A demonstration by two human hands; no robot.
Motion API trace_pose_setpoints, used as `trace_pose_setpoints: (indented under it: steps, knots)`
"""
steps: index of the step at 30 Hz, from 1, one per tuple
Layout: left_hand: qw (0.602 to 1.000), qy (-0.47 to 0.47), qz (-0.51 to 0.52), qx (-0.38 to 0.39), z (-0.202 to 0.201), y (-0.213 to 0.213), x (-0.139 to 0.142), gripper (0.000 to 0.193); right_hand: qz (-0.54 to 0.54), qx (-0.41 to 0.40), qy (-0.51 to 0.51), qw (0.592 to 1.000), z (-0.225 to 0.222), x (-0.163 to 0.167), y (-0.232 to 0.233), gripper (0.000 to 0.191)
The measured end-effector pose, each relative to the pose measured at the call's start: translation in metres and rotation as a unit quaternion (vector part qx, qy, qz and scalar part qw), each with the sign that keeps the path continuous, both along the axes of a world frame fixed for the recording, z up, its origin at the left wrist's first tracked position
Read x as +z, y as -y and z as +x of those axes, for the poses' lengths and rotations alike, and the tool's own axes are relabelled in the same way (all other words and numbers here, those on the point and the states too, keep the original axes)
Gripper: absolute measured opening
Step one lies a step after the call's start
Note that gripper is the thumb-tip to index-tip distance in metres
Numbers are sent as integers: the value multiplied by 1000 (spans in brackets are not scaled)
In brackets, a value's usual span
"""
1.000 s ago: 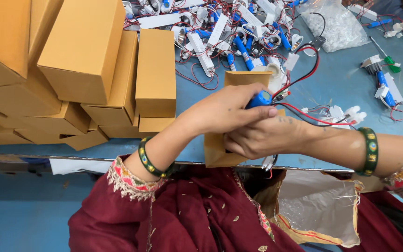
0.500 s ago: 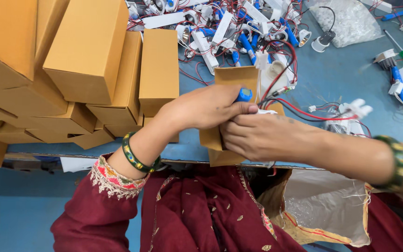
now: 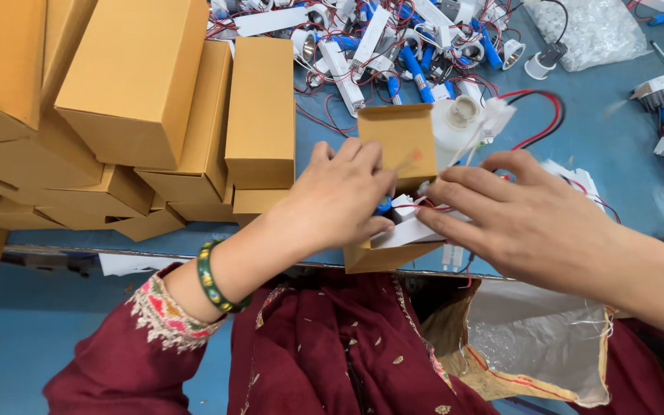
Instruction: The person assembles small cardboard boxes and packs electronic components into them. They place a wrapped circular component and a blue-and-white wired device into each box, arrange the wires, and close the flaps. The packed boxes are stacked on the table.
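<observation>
Now the left hand (image 3: 343, 196) has pushed the blue battery (image 3: 383, 205) and white parts down into the open cardboard box (image 3: 393, 146) at the table edge, fingers pinching, perhaps; the right hand (image 3: 532, 223), spread, steadies them.

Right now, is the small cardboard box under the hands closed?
No, the small cardboard box has its flap up, with white parts and wires going in.
</observation>
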State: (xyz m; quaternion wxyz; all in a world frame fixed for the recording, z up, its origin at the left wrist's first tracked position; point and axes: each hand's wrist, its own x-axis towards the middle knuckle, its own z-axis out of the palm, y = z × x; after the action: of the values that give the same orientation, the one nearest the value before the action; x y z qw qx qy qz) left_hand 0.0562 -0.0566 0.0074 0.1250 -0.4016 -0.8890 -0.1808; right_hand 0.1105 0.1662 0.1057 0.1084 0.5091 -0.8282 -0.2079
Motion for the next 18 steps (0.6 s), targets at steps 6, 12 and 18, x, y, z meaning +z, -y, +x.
trace_pose_setpoints:
  steps: [6,12,18]
  knots:
    - [996,13,93,-7,3,0,0,11,44,-30,43,998,-2,-3,0,50]
    - [982,80,168,-42,-1,6,-7,7,-167,-41,175,970,-4,-19,16,37]
    - [972,96,200,-77,-2,9,-12,8,-217,-101,285,928,-9,-53,28,25]
